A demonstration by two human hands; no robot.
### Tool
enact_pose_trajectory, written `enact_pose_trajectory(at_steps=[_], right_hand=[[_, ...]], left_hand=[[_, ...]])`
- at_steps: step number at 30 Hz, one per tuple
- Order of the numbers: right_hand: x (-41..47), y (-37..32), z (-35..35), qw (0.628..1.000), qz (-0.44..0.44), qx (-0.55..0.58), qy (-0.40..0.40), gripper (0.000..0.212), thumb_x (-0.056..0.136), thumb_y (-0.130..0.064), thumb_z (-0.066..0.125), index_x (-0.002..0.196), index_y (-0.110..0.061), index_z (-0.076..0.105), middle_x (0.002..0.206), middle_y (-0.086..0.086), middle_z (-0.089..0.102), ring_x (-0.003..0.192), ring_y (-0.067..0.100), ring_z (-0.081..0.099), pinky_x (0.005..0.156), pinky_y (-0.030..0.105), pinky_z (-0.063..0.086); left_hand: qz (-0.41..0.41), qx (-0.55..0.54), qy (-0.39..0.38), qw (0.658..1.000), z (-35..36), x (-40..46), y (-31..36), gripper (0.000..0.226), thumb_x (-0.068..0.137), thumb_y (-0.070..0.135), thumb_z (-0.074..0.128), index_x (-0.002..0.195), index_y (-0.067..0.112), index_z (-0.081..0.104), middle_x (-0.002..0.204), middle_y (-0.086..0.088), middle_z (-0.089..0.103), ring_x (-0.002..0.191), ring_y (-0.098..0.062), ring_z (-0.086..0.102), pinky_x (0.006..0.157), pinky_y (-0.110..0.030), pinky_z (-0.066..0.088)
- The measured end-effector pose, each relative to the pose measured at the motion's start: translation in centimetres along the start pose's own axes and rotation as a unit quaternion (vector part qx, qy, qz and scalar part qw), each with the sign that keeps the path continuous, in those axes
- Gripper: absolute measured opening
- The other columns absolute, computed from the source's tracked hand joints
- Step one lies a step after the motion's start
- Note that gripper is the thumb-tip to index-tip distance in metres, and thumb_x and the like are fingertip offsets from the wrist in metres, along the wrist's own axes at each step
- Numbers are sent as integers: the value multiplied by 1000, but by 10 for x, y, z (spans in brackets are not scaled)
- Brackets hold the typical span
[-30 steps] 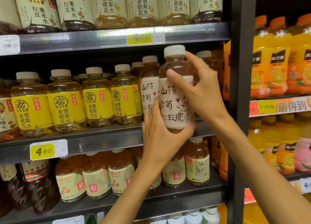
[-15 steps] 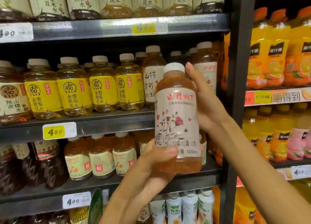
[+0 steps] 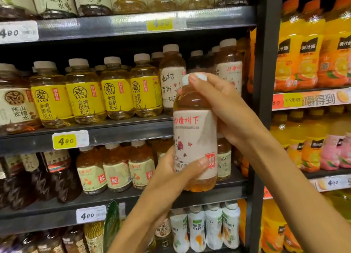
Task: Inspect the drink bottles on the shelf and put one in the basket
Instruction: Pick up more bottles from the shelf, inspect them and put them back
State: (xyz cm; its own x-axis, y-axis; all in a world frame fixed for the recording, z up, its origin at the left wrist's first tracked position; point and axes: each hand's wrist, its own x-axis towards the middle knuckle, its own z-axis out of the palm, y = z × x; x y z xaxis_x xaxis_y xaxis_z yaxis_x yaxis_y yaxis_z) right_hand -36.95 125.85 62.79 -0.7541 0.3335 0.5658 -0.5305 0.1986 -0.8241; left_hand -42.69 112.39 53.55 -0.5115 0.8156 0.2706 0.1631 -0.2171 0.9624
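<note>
Head view, item: amber drink bottle point(image 3: 195, 138), off the shelf point(image 3: 114, 131), held upright before it. My left hand point(image 3: 171, 176) cups its base, thumb across the label; my right hand point(image 3: 218, 108) wraps neck and cap. Step: inspection. Next, I judge: carry to basket, not in view. Label: 山楂树下, rose print. Shelf tags point(image 3: 70, 139): 4.80.
</note>
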Motion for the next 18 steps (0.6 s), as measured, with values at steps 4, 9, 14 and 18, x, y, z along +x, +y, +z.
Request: enact_pose_trajectory(at_steps=[4,9,14,18], right_hand=[[3,5,-5,988,22,147,-39,30,86,-34,55,106,-16,66,97,5,72,96,20,68,92,34,52],[9,12,4,941,83,313,-103,37,82,-37,53,107,-9,59,93,9,70,89,22,68,90,38,53],[10,14,2,948,106,288,-84,30,84,-33,57,103,-10,59,83,6,69,79,21,68,78,35,56],[8,13,-10,973,96,209,-9,21,82,-30,65,96,-14,63,79,4,74,75,19,72,72,32,60]], left_hand=[[3,-86,11,996,-3,4,7,90,25,22,90,107,-2,61,63,-3,74,62,-2,70,54,-12,52],[-50,-315,-141,937,6,-3,9,82,53,40,90,123,8,63,107,-24,67,88,-35,68,75,-42,57],[-56,-285,-139,947,-1,0,5,55,64,49,82,110,22,73,113,-14,71,103,-28,69,82,-39,57],[-55,-191,-87,976,-12,-3,4,70,60,53,84,120,23,66,123,-8,67,116,-21,62,86,-30,55]])
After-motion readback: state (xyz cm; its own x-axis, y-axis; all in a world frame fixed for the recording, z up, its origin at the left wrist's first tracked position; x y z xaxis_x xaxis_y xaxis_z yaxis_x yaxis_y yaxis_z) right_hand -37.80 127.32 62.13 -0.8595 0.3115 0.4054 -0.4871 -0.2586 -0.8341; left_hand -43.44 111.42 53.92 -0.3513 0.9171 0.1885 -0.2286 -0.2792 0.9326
